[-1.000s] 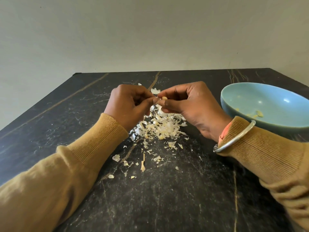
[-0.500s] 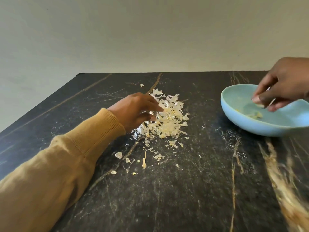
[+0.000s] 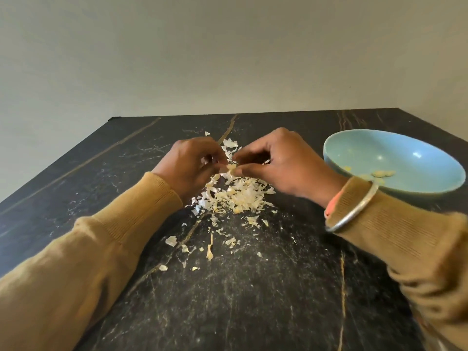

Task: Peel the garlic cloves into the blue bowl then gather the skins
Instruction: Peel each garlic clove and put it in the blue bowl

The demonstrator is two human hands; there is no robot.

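Note:
A small pale garlic clove (image 3: 231, 167) is pinched between the fingertips of my left hand (image 3: 192, 168) and my right hand (image 3: 278, 163), just above the table. Under both hands lies a heap of white and yellowish garlic skins (image 3: 235, 193), with loose flakes scattered toward me. The blue bowl (image 3: 395, 160) stands at the right, close to my right wrist, and holds a few peeled cloves (image 3: 379, 174) near its front wall.
The table (image 3: 253, 300) is dark marble with light veins, and its far edge meets a plain wall. A skin stem piece (image 3: 209, 249) and scattered flakes lie in front of the heap. A metal bangle (image 3: 354, 211) sits on my right sleeve.
My right hand has come back from over the blue bowl to the skin heap. Both hands now pinch a clove together above the pile.

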